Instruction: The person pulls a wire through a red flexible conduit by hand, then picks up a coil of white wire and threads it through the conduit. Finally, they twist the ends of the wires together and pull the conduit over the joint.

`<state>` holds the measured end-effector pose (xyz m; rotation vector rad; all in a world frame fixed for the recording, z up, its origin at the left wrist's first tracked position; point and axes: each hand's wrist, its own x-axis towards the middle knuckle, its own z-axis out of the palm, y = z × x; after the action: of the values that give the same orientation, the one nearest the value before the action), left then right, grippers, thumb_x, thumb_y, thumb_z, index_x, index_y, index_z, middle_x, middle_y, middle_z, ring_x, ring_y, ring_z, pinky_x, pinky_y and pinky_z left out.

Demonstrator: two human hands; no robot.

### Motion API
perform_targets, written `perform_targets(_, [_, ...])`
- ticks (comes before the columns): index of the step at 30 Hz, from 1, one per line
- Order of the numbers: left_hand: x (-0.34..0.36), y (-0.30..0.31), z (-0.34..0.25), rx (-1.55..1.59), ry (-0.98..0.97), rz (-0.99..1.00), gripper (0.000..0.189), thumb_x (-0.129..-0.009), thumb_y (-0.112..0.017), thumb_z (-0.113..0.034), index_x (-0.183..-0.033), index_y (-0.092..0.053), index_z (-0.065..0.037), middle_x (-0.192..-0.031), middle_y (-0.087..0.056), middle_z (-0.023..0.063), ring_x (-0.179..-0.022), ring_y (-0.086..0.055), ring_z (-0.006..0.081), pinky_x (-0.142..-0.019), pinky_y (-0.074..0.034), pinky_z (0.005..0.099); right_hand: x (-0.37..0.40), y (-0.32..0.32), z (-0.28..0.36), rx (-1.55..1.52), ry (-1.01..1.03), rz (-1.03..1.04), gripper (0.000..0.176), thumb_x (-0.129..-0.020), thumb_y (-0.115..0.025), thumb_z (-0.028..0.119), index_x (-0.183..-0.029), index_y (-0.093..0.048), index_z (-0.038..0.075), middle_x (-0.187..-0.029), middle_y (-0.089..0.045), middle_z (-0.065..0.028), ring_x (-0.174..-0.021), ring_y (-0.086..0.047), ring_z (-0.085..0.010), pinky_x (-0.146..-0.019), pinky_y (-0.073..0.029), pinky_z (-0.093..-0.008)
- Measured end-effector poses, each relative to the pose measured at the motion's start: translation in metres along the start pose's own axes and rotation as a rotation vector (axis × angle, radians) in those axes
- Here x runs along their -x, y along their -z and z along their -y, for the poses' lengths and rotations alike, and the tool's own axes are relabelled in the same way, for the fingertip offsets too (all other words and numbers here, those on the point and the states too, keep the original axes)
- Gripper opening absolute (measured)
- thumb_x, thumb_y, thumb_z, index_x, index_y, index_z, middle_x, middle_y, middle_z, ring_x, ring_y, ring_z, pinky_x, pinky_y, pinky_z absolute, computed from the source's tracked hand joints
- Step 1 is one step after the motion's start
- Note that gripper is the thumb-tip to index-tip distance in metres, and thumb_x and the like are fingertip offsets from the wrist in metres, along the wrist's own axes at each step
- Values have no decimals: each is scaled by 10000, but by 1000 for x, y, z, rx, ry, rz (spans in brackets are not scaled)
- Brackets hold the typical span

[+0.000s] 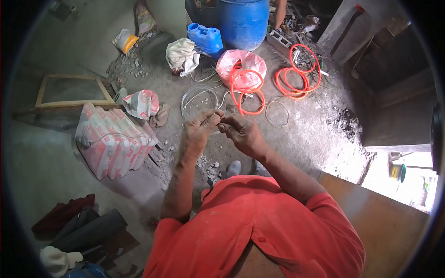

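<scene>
Both hands are raised in front of the chest and meet near the middle of the view. My left hand (202, 126) has its thumb and fingers pinched together. Close beside it, my right hand (241, 132) is also pinched, its fingertips at those of the left. Something small and thin seems to lie between the fingertips, too small to make out. Beyond the hands, on the floor, are a coil of clear tubing (188, 103), orange hose loops (264, 104) and a pink-white sack (252, 62).
A blue barrel (243, 23) and blue jerrycan (209, 39) stand ahead. Stacked bags (111, 141) and a wooden frame (44, 88) are on the left. More orange hose (292, 88) lies right, near a hollow block (279, 41). Another person's arm (280, 14) shows at the top.
</scene>
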<state>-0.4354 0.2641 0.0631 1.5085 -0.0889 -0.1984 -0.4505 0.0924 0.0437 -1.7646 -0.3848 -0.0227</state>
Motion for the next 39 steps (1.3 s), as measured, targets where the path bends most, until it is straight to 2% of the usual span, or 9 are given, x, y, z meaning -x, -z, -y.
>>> perform_targets(2, [0, -6, -1, -4, -19, -5, 185, -941, -634, -127, -1055, -698, 4, -977, -689, 49, -887, -618, 120, -827, -483, 269, 1, -2, -1, -88, -55, -59, 172, -888, -685, 85, -1023, -678, -21, -863, -673, -165, -754, -657, -219, -684, -514, -350])
perform_targets(7, [-13, -15, 9, -71, -112, -70, 177, -944, -630, -122, -1058, -688, 0, -959, -685, 48, -874, -631, 124, -797, -507, 278, -2, -18, -18, -233, -157, -183, 197, -926, -645, 91, -1090, -649, -18, -899, -677, -103, -759, -630, -166, -682, -503, -305])
perform_targets(9, [-14, -15, 11, 522, 136, 97, 213, -961, -615, -147, -1110, -663, -2, -966, -681, 46, -882, -643, 132, -804, -524, 285, -3, -20, -23, -261, -212, -170, 232, -960, -618, 114, -1155, -622, -11, -935, -680, -40, -757, -600, -109, -675, -495, -276])
perform_targets(12, [-13, -14, 28, 351, 78, 27, 284, -984, -591, -202, -1187, -619, -6, -972, -680, 54, -877, -655, 147, -813, -533, 288, -5, -15, -31, -373, -138, -269, 216, -942, -647, 136, -1114, -658, 7, -935, -698, -56, -769, -616, -116, -685, -495, -284])
perform_targets(14, [-16, -3, 32, 396, 145, -29, 296, -989, -581, -215, -1199, -607, -8, -950, -676, 54, -880, -659, 154, -819, -534, 289, -2, 1, -31, 160, 103, 11, 193, -889, -700, 154, -1023, -695, 15, -914, -704, -139, -743, -653, -176, -674, -505, -330])
perform_targets(18, [-16, 44, 40, 569, 193, -40, 293, -986, -573, -212, -1203, -577, -15, -858, -645, 45, -854, -666, 174, -813, -541, 308, -3, 15, -27, 79, -340, 63, 207, -898, -688, 196, -1011, -700, 23, -905, -705, -122, -780, -648, -162, -708, -500, -324])
perform_targets(29, [1, 18, 50, 639, 331, 135, 304, -895, -667, -166, -1143, -592, -6, -1023, -679, 108, -871, -674, 189, -781, -566, 355, -27, 4, -19, -87, -124, 56, 212, -910, -660, 178, -1045, -699, 20, -957, -693, -119, -875, -652, -176, -789, -499, -318])
perform_targets(33, [14, 26, 47, 494, 471, 142, 322, -886, -693, -208, -1124, -602, -11, -944, -671, 76, -826, -679, 190, -756, -563, 342, -19, 4, -45, 90, -194, 177, 231, -932, -629, 186, -1069, -691, 10, -927, -695, -88, -837, -643, -159, -761, -502, -303])
perform_targets(39, [23, 18, 66, 318, 369, 136, 246, -896, -684, -191, -1056, -634, -11, -844, -647, 58, -720, -640, 154, -652, -537, 305, -7, 7, -21, -145, -393, 202, 279, -930, -618, 222, -1007, -684, -37, -823, -681, -69, -714, -601, -99, -635, -492, -260])
